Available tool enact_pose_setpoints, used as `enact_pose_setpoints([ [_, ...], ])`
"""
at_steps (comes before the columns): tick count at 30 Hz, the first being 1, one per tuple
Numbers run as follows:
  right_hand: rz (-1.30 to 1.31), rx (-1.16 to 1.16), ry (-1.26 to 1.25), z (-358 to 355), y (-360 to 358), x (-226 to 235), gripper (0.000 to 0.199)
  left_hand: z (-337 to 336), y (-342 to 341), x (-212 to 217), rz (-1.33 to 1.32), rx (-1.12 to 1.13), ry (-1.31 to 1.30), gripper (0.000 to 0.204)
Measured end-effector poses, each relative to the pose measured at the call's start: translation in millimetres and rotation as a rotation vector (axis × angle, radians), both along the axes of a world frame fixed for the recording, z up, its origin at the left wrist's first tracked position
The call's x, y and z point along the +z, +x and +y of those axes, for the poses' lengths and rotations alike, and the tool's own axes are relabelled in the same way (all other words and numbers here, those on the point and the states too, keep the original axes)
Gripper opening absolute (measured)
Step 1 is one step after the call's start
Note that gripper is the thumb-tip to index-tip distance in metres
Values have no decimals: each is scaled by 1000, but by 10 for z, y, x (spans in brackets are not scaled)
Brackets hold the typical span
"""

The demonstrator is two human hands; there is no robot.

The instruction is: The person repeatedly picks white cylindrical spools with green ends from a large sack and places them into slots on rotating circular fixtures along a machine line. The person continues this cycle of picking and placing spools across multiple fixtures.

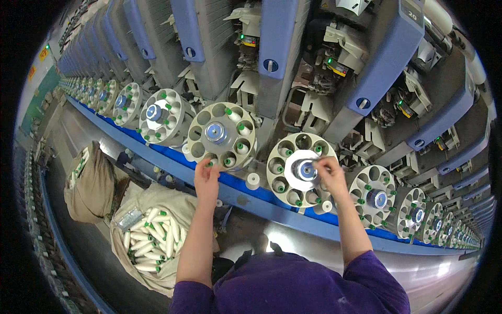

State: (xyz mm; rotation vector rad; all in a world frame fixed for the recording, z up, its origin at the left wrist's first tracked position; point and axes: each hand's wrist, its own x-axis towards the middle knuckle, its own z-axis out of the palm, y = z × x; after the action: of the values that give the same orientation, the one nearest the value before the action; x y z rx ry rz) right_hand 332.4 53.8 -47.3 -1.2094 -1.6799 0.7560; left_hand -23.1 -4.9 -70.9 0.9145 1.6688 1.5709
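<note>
My left hand (206, 178) is at the lower rim of a round bobbin magazine (192, 148), its fingers bent together beside a green-tipped bobbin (228, 162). Whatever they pinch is too small to make out. To the right, my right hand (330, 174) reaches over another round magazine (270, 184), with curled fingers close to its blue-and-silver hub (305, 169). Those fingertips are slightly blurred, and anything between them cannot be made out. White bobbins with green ends stand in several pockets of both magazines; some pockets of the left one hold none.
A cloth sack (180, 204) full of white bobbins stands at lower left, beside a second brown sack (91, 183). A blue rail (251, 193) runs under the row of magazines. Behind rise blue-and-grey winding units (280, 36). A small white cone (253, 181) sits between the two magazines.
</note>
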Motion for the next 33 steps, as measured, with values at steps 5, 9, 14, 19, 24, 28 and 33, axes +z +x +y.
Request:
enact_pose_setpoints([
  [5,-202,-116,-514,46,65,-11,23,-1070,-867,-1032,707,124,-371,49],
  [9,-25,-370,-226,139,191,-182,22,-2379,-1520,-1466,788,138,-1177,50],
  [14,-643,-3,-276,248,-114,-169,32,-3350,-1634,-1543,697,-50,-1222,53],
  [19,-198,74,-100,-79,-1770,217,20,-3279,-1866,-1622,566,-318,-1109,41],
  [24,-437,945,-416,-961,-3558,-344,22,-3564,-2252,-1628,417,-115,-953,37],
  [28,-534,1129,-595,-1486,-4377,-1168,30,-3844,-2719,-1629,246,51,-914,38],
  [33,-446,665,-1333,-1656,-4865,-1848,50,-3714,-3471,-1937,-576,1033,-478,12],
])
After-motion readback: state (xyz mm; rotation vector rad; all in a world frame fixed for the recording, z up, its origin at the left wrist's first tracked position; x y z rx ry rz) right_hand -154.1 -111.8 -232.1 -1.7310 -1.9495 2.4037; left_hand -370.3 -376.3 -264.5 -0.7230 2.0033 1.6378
